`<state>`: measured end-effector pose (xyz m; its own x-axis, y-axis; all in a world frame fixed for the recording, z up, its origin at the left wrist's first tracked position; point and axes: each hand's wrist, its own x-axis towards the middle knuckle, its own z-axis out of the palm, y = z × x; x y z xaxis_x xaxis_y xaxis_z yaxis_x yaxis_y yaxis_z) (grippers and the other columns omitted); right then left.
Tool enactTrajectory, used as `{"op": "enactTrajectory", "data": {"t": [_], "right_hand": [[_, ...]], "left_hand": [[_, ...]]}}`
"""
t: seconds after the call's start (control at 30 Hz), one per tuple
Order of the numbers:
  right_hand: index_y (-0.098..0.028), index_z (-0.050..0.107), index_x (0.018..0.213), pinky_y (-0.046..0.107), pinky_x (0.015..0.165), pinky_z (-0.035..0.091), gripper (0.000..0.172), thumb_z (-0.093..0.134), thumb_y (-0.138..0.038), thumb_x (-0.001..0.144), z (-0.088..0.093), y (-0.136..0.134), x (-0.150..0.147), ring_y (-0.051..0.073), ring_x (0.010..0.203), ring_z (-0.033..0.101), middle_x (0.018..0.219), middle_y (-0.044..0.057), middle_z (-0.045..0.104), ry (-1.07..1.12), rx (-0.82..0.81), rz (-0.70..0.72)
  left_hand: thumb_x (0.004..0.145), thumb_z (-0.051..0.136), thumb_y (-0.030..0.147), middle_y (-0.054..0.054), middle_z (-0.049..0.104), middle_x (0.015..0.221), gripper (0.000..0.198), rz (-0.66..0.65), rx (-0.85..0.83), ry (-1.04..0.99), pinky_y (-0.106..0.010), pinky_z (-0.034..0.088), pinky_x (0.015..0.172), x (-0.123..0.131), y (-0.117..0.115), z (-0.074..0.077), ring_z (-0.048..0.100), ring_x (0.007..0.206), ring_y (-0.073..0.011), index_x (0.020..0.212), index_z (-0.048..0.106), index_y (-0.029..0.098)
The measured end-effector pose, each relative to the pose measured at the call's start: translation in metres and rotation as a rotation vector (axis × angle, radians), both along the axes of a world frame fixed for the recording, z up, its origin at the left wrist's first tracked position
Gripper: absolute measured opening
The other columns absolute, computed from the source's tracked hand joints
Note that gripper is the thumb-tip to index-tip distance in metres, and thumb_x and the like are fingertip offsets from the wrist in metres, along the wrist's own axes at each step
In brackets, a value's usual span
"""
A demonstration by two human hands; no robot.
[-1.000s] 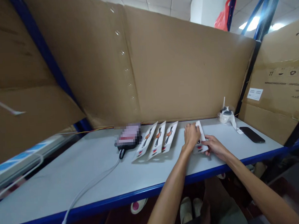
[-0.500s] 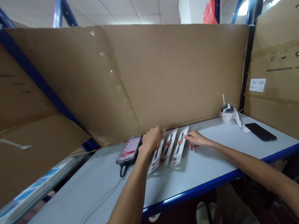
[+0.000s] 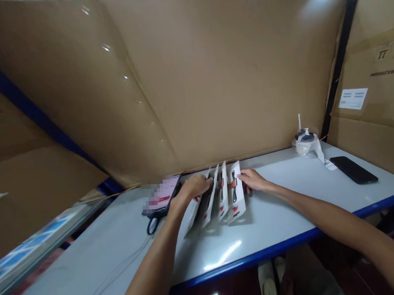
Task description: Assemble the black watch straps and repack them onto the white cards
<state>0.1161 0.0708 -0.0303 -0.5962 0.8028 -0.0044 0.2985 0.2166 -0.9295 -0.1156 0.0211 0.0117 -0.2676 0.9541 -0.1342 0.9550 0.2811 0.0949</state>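
Observation:
Several white blister card packs [image 3: 235,194] stand on their long edges in a fanned row on the grey table, leaning at differing angles. Each front that shows holds a slim black-handled item with an orange-red patch; its exact kind is too small to tell. My left hand [image 3: 196,187] is closed on the upper part of the packs at the left end of the row, with its fingertips partly hidden. At the other end, my right hand [image 3: 254,180] pinches the right edge of the rightmost pack between thumb and fingers.
Left of the packs lies a handheld device [image 3: 163,195] with a lit screen and a cable. A black phone [image 3: 354,170] and a clear tub with a dark lid [image 3: 305,142] are at the right. Cardboard walls [image 3: 213,76] enclose the back and sides; a blue edge [image 3: 255,256] borders the front.
The packs have fanned apart and stand more upright, and another one shows in the row. Both hands remain at the row's ends. The head view has tipped downward.

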Motion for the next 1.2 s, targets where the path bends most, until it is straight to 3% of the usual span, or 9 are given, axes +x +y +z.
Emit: {"op": "enactTrajectory", "data": {"t": [0.2,0.3,0.4,0.5,0.6,0.73,0.83,1.0,1.2], "right_hand": [[-0.014,0.068,0.096,0.019,0.044,0.037,0.024,0.047,-0.026,0.097,0.003,0.018,0.018,0.012,0.046,0.057,0.058,-0.003,0.063,-0.154,0.216,-0.166],[-0.013,0.073,0.092,0.019,0.056,0.041,0.029,0.048,-0.027,0.096,0.008,0.038,0.040,0.013,0.063,0.062,0.072,0.000,0.070,-0.282,0.339,-0.257],[-0.013,0.075,0.082,0.021,0.061,0.042,0.034,0.052,-0.034,0.095,0.018,0.058,0.071,0.017,0.071,0.065,0.074,0.002,0.072,-0.397,0.355,-0.277],[-0.013,0.077,0.083,0.024,0.068,0.044,0.036,0.055,-0.039,0.095,0.027,0.071,0.102,0.022,0.081,0.069,0.083,0.008,0.075,-0.539,0.383,-0.335],[-0.011,0.078,0.094,0.029,0.080,0.046,0.038,0.053,-0.040,0.097,0.034,0.074,0.121,0.028,0.103,0.069,0.105,0.020,0.075,-0.667,0.424,-0.414],[-0.009,0.075,0.110,0.033,0.088,0.046,0.038,0.049,-0.035,0.099,0.035,0.071,0.123,0.032,0.116,0.065,0.122,0.027,0.068,-0.782,0.440,-0.461],[-0.010,0.074,0.113,0.034,0.088,0.047,0.037,0.050,-0.033,0.098,0.035,0.068,0.118,0.033,0.116,0.065,0.123,0.026,0.068,-0.819,0.433,-0.471],[-0.012,0.071,0.121,0.034,0.090,0.047,0.047,0.041,-0.044,0.102,0.041,0.064,0.114,0.032,0.120,0.063,0.128,0.024,0.066,-0.794,0.459,-0.509],[-0.011,0.072,0.114,0.031,0.083,0.048,0.036,0.049,-0.035,0.098,0.040,0.063,0.110,0.031,0.112,0.067,0.123,0.022,0.069,-0.723,0.440,-0.445]], "left_hand": [[0.096,0.032,0.056,-0.021,0.073,0.080,0.063,0.110,0.141,-0.289,-0.038,0.054,0.063,0.044,0.010,-0.012,0.070,0.060,-0.0296,0.092,0.073,0.008],[0.097,0.036,0.058,-0.011,0.070,0.073,0.057,0.135,0.221,-0.787,-0.038,0.057,0.064,0.053,0.005,-0.014,0.069,0.060,-0.0246,0.114,0.068,0.013],[0.097,0.044,0.053,-0.010,0.073,0.086,0.055,0.050,0.187,-1.317,-0.039,0.059,0.081,0.052,-0.007,-0.009,0.073,0.074,-0.0225,0.136,0.053,0.015],[0.093,0.058,0.044,-0.016,0.073,0.110,0.055,-0.099,0.124,-1.501,-0.039,0.055,0.094,0.053,-0.013,-0.007,0.073,0.097,-0.0244,0.139,0.051,0.016],[0.088,0.063,0.039,-0.016,0.074,0.111,0.053,-0.144,0.209,-1.385,-0.040,0.056,0.090,0.059,-0.006,-0.015,0.072,0.099,-0.0256,0.135,0.056,0.015],[0.090,0.052,0.035,-0.011,0.074,0.094,0.039,-0.119,0.514,-0.749,-0.040,0.055,0.087,0.069,0.007,-0.029,0.071,0.093,-0.0266,0.120,0.065,0.014],[0.087,0.052,0.026,-0.012,0.070,0.118,0.044,-0.322,0.556,-0.392,-0.040,0.049,0.100,0.074,0.008,-0.036,0.064,0.113,-0.0270,0.129,0.063,0.019],[0.080,0.061,0.019,-0.012,0.050,0.146,0.072,-0.639,0.476,-0.225,-0.044,0.036,0.115,0.090,0.001,-0.041,0.046,0.136,-0.0295,0.150,0.045,0.023],[0.082,0.069,0.033,-0.014,0.041,0.153,0.076,-0.655,0.368,-0.203,-0.050,0.035,0.114,0.095,-0.001,-0.041,0.043,0.139,-0.0340,0.153,0.042,0.031]]}}
